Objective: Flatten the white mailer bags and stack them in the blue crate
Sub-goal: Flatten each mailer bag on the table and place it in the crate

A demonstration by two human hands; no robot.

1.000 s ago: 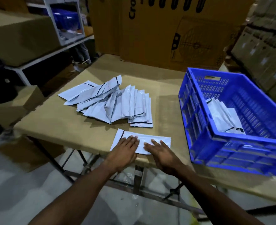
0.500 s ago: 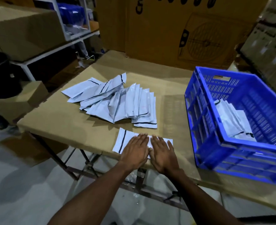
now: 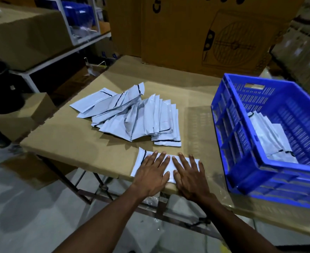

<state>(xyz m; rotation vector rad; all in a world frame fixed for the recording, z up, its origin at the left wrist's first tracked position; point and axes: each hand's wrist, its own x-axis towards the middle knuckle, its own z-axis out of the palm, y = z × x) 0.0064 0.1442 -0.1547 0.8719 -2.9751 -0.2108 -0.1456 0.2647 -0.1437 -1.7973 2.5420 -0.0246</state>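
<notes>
A cardboard-covered counter (image 3: 63, 143) carries a blue crate (image 3: 241, 143) at the right, some bags already inside. A loose pile of white bags (image 3: 132, 117) lies mid-counter. At the near edge, one bag (image 3: 141, 157) lies under the left hand (image 3: 153, 175) and right hand (image 3: 190, 177), both flat and spread, gripping nothing. Smoothing outward from the middle should press air out best.

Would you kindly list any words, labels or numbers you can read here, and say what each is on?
"C": black letter, cut off by the frame top, on the big carton behind the table; the rest is out of view.
Fan drawing on that carton: no readable words.
Mailer bags and crate: no text visible.
</notes>
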